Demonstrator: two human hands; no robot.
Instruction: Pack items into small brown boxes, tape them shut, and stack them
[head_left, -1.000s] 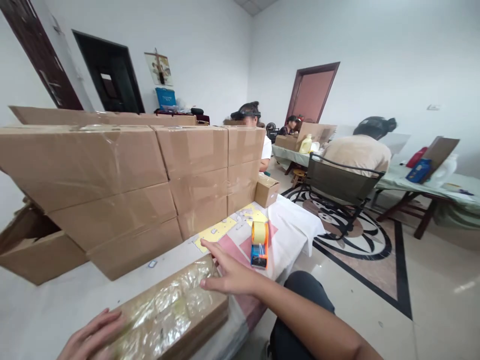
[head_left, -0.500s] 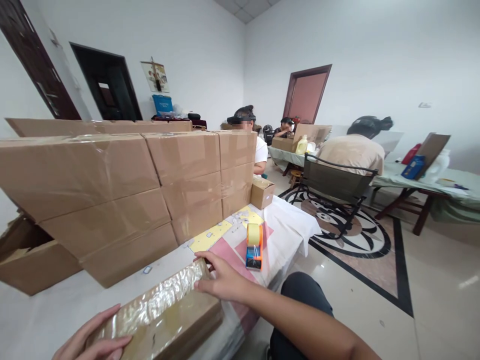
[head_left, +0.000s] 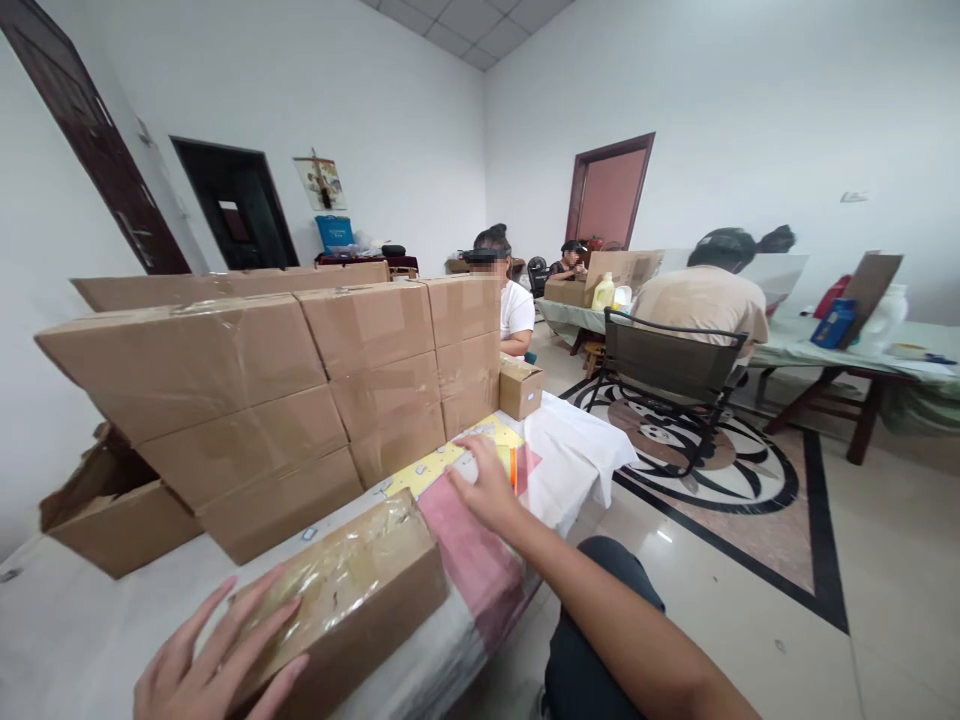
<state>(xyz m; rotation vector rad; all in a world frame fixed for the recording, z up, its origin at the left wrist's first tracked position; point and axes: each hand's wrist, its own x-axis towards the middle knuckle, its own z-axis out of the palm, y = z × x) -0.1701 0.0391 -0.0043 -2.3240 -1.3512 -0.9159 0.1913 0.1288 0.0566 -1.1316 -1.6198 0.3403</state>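
At the far left of the frame I see an open brown box (head_left: 139,530). At the lower left, the left hand (head_left: 206,660) lies on a long box (head_left: 375,565), fingers spread, not gripping. The shiny, taped long box sits low, left of the middle. Behind it stands a big box pile (head_left: 322,390). In the middle, the right hand (head_left: 487,485) covers most of an orange tape holder (head_left: 514,466); I can't tell if it grips it. On the right is a chair (head_left: 671,355).
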